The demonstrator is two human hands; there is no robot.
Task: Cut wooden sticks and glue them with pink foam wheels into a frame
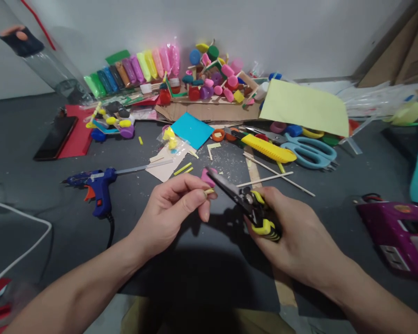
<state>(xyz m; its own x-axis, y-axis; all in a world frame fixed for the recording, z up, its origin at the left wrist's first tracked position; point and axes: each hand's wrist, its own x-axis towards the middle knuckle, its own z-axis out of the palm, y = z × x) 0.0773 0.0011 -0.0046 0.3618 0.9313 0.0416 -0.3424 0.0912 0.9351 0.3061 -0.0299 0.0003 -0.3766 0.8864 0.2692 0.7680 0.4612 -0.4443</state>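
My left hand (176, 204) pinches a short, thin yellowish stick piece (210, 190) between thumb and fingers; its tip pokes out to the right. In my right hand (297, 227) is a pair of pruning shears (245, 199) with dark blades and black-and-yellow handles. The blades point up and left, just right of the stick piece and apart from it. A pink lump (206, 176) shows behind my left fingertips; whether it is touched I cannot tell. Short yellow-green tube pieces (183, 169) and two crossed thin sticks (278, 175) lie beyond my hands.
A blue glue gun (102, 185) lies at left, near a phone (55, 139). Farther back are a yellow cutter (268, 147), blue-handled scissors (311, 150), a blue paper square (191, 131), and several clay packets (135, 69). A purple device (393, 232) sits at right.
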